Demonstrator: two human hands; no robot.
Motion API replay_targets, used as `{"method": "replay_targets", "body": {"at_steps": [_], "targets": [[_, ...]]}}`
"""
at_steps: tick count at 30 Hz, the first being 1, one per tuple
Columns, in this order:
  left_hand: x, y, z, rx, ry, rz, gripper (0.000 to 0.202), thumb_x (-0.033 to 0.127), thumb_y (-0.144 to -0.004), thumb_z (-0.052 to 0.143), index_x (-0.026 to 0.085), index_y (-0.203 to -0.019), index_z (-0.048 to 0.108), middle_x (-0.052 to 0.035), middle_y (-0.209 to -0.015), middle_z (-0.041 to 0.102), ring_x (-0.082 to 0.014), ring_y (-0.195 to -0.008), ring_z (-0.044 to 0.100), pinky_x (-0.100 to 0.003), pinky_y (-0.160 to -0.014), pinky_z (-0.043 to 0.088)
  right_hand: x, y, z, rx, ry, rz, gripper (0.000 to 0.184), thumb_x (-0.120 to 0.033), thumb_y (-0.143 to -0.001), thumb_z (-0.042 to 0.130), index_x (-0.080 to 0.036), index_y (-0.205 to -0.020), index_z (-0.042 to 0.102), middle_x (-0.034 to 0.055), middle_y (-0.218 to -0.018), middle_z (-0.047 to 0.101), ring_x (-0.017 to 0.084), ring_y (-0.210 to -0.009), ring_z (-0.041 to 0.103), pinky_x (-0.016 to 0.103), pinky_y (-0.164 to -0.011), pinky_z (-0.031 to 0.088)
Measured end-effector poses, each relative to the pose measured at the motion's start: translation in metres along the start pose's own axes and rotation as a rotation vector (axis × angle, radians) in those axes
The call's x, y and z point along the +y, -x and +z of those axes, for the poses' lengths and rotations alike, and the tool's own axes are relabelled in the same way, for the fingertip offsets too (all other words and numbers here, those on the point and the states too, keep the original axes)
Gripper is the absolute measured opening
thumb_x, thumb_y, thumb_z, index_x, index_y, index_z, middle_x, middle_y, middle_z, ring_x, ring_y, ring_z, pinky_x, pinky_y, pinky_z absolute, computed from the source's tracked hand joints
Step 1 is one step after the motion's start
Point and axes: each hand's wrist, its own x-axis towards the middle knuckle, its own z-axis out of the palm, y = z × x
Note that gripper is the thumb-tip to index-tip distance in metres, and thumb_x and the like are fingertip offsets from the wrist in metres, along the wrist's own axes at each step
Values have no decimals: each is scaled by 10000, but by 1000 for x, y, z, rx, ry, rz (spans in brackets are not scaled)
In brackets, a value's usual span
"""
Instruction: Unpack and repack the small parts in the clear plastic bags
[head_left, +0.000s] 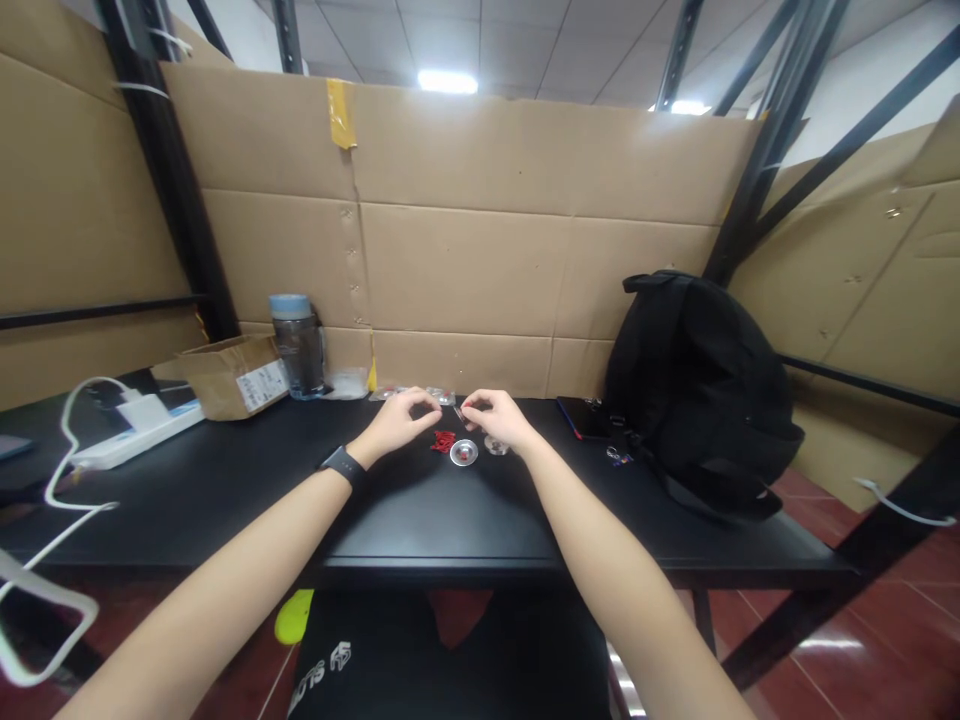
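My left hand (403, 418), with a dark watch on its wrist, is raised just above the black table. Its thumb and index finger are closed together at the tips; what they hold, if anything, is too small to make out. Facing it, my right hand (496, 416) pinches a small thin object (459, 412) that points toward the left hand. Below and between the hands lies a small pile of red pieces (443, 441). Beside it sits a round silver dish (464, 453) with a bit of red in its middle. A clear round container (496, 445) is partly covered by my right hand.
Small plastic packets (444, 396) lie behind the hands. Leftward are a water bottle (300, 350), a cardboard box (234, 378) and a white power strip (139, 438). A black backpack (697, 390), a dark flat item (581, 418) and keys (619, 456) occupy the right. Cardboard panels (465, 270) wall the back.
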Motion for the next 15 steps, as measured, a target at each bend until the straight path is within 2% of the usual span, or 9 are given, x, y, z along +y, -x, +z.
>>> {"method": "replay_targets", "body": {"at_steps": [2,4,9,12,15], "targets": [[15,1,6,27,-25,86,203,384,-913,637,227,-989,741,-74,-1053,697,-232,-1013,662,-394,-960,513,-1,1,2,-8,-118,69,106,-269,-876,689,-171,-908,668,72,-970,759,135,-649,727,173,-494,471],[22,3,12,56,-45,131,193,367,-914,647,236,-1019,741,-79,-1091,676,-236,-1055,650,-400,-983,505,-3,3,5,-34,-232,122,158,-305,-873,716,-172,-917,643,85,-1033,746,134,-639,733,158,-454,455],[19,5,20,114,-81,156,144,332,-922,637,219,-946,723,-77,-1075,655,-231,-1043,636,-394,-953,516,-8,8,12,-81,-404,145,270,-349,-814,797,-157,-890,623,72,-936,723,175,-709,757,218,-570,569],[22,5,19,128,-89,165,136,318,-932,626,215,-943,715,-75,-1070,645,-223,-1042,630,-381,-954,513,-10,9,13,-82,-428,102,333,-404,-779,824,-158,-900,634,55,-926,718,154,-724,741,236,-632,589],[28,4,18,127,-78,182,127,300,-936,614,209,-926,701,-77,-1070,635,-218,-1044,625,-369,-959,510,-9,9,14,-67,-430,72,411,-425,-686,886,-169,-895,640,33,-952,716,124,-734,706,237,-676,590]]}}
